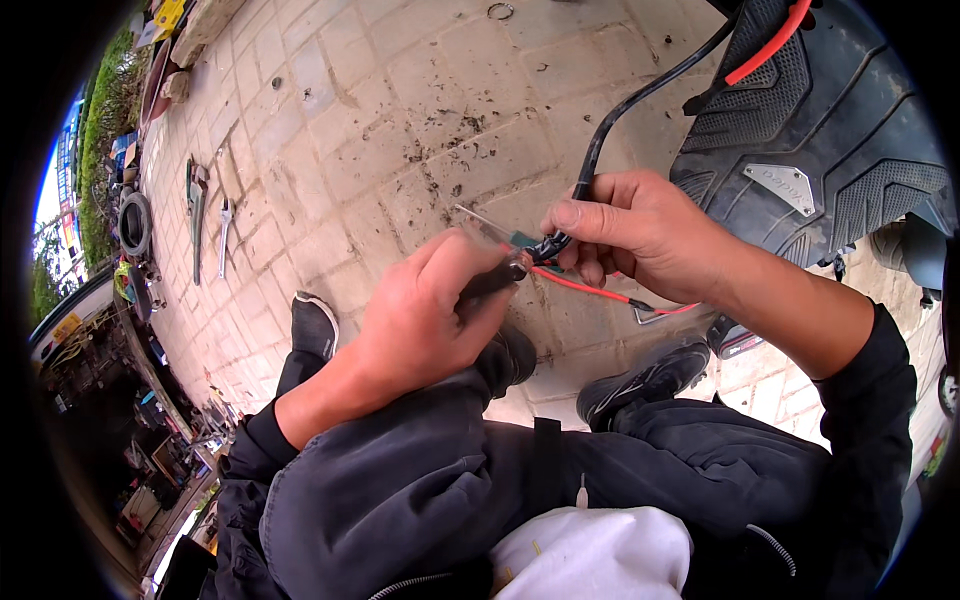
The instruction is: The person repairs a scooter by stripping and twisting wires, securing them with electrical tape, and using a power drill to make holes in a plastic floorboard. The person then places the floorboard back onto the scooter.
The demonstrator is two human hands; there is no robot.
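Above the person's bent knees, in the head view, both bare hands meet over a pavement of pale square stone tiles [400, 120]. The left hand [425, 320] is closed around the dark handle of a slim screwdriver [490, 232] with a thin metal shaft, whose tip points up and to the left, past the right thumb. The right hand [640, 230] is pinched shut on the end of a thick black rubber-sheathed cable [610, 125], thumb on top, fingers curled beneath. That cable rises up and to the right toward a black ribbed plastic scooter footboard [840, 130]. A thin red wire [585, 288] runs out below the right hand, down and to the right. The two hands are just beside each other, nearly touching at the cable end. Black shoes [640, 382] rest on the tiles below. Far to the left, a metal spanner [224, 232] lies on the paving, well apart from the hands.
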